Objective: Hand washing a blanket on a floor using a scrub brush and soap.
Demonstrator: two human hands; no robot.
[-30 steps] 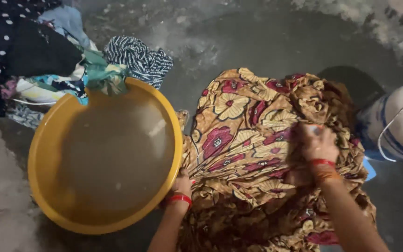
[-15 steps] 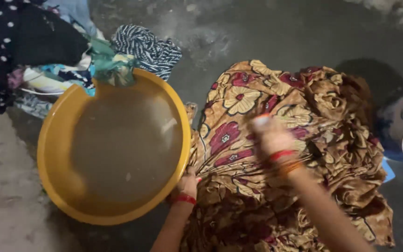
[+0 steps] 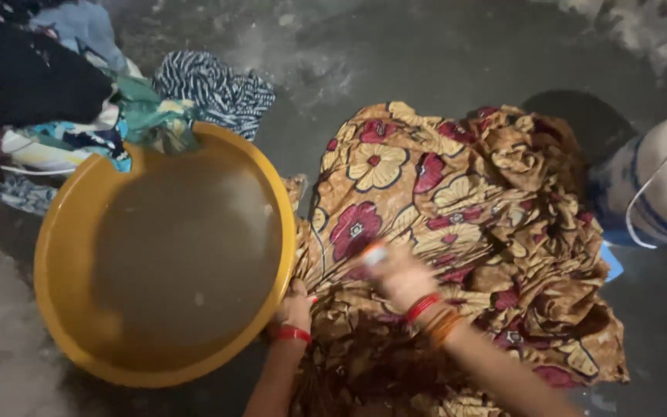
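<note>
A: The right hand (image 3: 399,276) has slid down the floral cloth (image 3: 457,232) toward the left hand (image 3: 295,305).

B: Left fingers pinch the cloth flat on the floor, beside the yellow basin (image 3: 79,232); the right's are blurred, cannot tell.

Two bare forearms reach into view from below, with no sleeves covering them. The left hand (image 3: 295,305) wears a single bright red bangle at the wrist. The right hand (image 3: 399,276), blurred in the picture, carries a stack at its wrist: red bangles nearest the hand, then several thinner bands in orange and gold behind them. No rings or other ornaments can be made out on the fingers, which are too blurred to read.
</note>
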